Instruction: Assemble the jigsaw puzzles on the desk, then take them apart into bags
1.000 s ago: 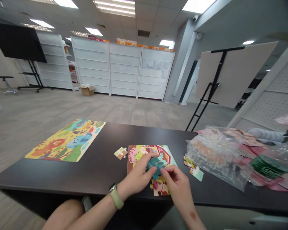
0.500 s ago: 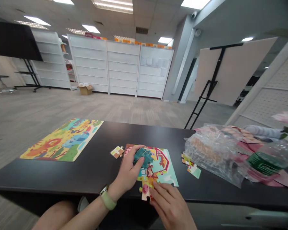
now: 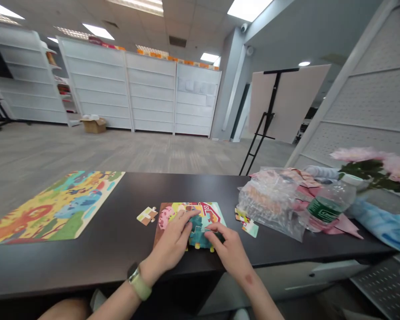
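A partly assembled jigsaw puzzle lies near the front of the dark table, showing a red barn, a pink shape and teal pieces. My left hand rests on the puzzle's left and middle part, fingers stretched out. At the teal pieces, the thumb and forefinger of my right hand are bent together in a pinch on a puzzle piece; the fingers partly hide it. One loose brown-and-cream puzzle piece sits to the left. A few loose pieces lie to the right, beside a plastic bag.
A colourful animal picture board lies at the table's left. On the right are a crumpled clear bag, a green-labelled bottle, pink cloth, blue fabric and pink flowers. An easel stands beyond the table.
My view has turned to the right. My right hand has moved from the puzzle's near edge up to its teal part. The pig and orange pieces at the near edge no longer show.
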Tool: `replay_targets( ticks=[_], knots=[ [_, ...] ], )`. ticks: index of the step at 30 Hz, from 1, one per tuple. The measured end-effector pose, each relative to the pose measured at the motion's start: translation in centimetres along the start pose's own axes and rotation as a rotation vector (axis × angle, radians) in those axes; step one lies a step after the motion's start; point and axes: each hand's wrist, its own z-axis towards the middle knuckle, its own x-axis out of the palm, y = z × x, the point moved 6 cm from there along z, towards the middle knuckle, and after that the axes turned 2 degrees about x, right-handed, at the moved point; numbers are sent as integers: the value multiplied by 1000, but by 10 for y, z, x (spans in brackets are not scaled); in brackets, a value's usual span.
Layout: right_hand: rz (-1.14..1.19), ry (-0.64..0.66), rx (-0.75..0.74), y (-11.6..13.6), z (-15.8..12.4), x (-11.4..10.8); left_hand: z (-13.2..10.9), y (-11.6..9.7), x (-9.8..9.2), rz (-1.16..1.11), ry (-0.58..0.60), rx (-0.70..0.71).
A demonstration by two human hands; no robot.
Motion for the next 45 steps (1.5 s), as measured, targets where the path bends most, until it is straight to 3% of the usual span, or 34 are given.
replay_targets(
  ticks=[5,10,15,23,27,30,33,36,42,45],
  knots=[
    [-9,-89,67,-12,-1,-9,-1,-16,7,39,69,54],
    [106,-29,12,-18,-3,-10,0,-15,3,8,25,53],
    [113,-143,67,-30,-6,-10,0,-16,3,35,-15,61],
    [12,-248,-211,-2,-20,-14,-2,-20,7,60,-20,72],
    [168,-390,-81,-16,-21,-26,-2,-20,6,32,-28,64],
    [233,-207,-21,-19,-11,-15,-2,-21,7,45,-1,70],
    [125,-72,-1,-17,-6,-3,-2,-24,7,24,28,89],
    [40,-100,-7,-17,-7,-1,-1,-24,5,-11,5,96],
    [-61,-186,-158,-9,-16,-5,-2,-20,6,33,-44,91],
    [-53,-174,-144,-7,-15,-6,-2,-18,5,-16,-30,78]
  ],
)
